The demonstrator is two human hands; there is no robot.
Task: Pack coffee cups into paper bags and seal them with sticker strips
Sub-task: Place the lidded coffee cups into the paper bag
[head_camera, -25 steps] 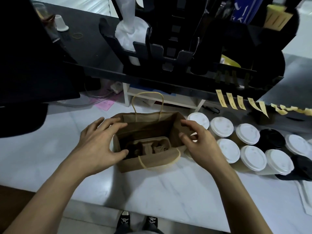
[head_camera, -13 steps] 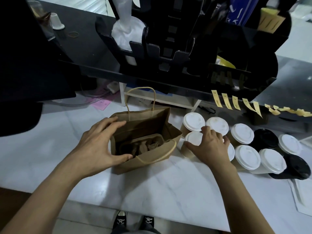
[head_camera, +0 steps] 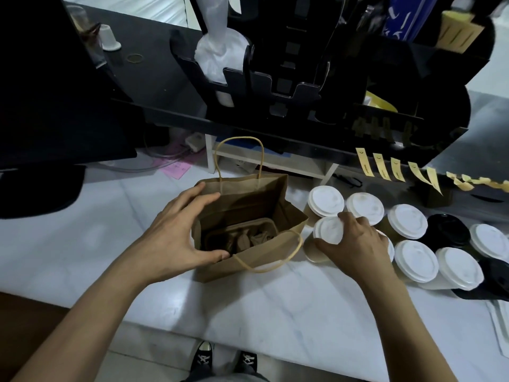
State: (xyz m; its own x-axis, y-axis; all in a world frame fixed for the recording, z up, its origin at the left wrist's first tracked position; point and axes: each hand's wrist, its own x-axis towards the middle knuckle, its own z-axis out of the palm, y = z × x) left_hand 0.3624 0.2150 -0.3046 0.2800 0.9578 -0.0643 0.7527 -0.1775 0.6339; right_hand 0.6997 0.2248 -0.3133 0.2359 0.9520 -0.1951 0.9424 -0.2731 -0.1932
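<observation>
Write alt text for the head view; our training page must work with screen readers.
A person's right hand grips a white-lidded coffee cup while the left hand holds open a brown paper bag with a cardboard cup tray inside. More lidded cups stand to the right, and yellow sticker strips hang from a black shelf behind.

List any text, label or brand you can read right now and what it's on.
None can be read.
Yellow sticker strips hanging from the black shelf edge: small dark print, too blurred.
Blue package on top of the shelf: white marks, not legible.
Pink paper slip on the white marble counter: too small.
</observation>
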